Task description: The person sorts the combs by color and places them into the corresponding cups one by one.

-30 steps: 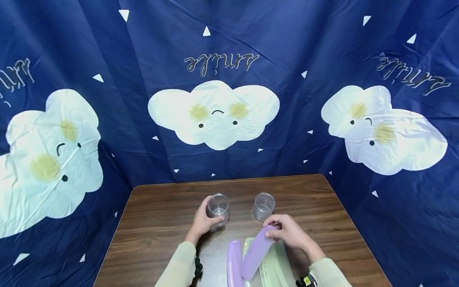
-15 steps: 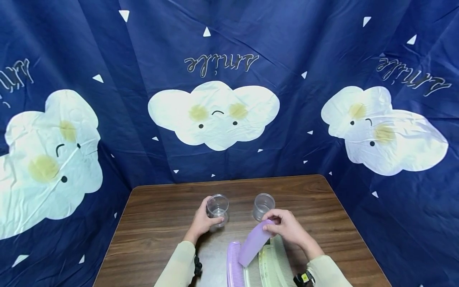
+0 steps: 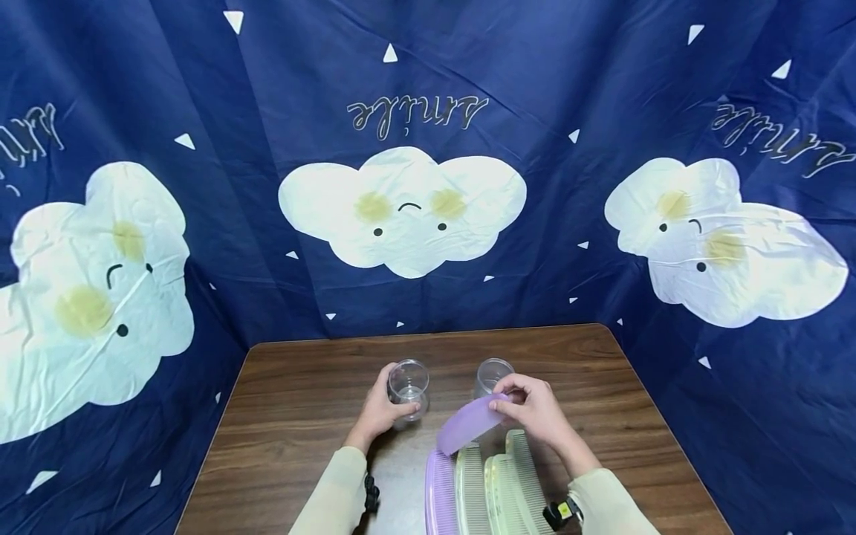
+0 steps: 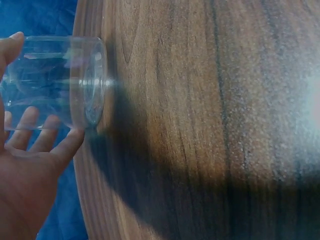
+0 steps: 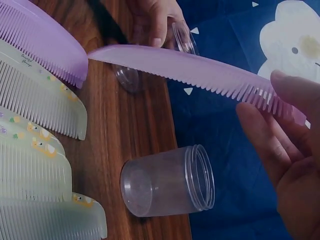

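Observation:
In the head view my left hand [image 3: 376, 412] holds a clear plastic jar [image 3: 409, 390] on the table, thumb on the near side. The left wrist view shows the fingers along the side of this jar [image 4: 55, 82]. My right hand [image 3: 538, 412] pinches one end of a purple comb [image 3: 469, 425], raised and slanting down to the left. In the right wrist view the comb [image 5: 200, 70] has its teeth downward, between thumb and fingers. A second clear jar [image 5: 167, 182] stands beyond the right hand, partly hidden by it in the head view.
A purple comb [image 3: 438, 494] and green combs [image 3: 471, 490] lie side by side at the front of the wooden table [image 3: 281, 438]. A dark blue curtain [image 3: 401, 305] with white clouds encloses the table's back and sides.
My right hand has carried the purple comb upward and away from the lying combs, turning it flatter. The right jar is now more covered by that hand. My left hand stays on its jar.

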Tool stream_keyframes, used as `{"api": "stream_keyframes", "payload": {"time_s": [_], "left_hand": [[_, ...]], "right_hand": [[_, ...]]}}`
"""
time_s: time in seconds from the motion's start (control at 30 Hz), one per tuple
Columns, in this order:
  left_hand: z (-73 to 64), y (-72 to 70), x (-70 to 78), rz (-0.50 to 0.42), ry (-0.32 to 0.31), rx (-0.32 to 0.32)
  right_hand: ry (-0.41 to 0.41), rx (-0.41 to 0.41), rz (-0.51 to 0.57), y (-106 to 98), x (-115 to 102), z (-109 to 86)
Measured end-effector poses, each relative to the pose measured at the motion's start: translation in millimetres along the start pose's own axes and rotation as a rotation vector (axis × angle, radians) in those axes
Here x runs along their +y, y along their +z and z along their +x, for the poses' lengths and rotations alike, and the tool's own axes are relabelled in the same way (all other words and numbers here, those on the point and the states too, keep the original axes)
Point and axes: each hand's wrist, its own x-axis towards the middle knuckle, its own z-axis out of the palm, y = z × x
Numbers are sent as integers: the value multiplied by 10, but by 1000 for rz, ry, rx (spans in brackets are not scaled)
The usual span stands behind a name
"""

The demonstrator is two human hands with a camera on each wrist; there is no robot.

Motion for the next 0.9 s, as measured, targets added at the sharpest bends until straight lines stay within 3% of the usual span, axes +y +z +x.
{"api": "stream_keyframes", "payload": {"time_s": [0.17,0.4,0.9], "left_hand": [[8,0,19,-22,11,-7],[31,24,3,-76,7,-18],[-30,-5,53,-73,-14,-15]], "right_hand": [[-90,54,-55,-20,-249,20],[-113,102,-93,-45,-383,85],[-160,207,-122,-42,-568,217]]}}
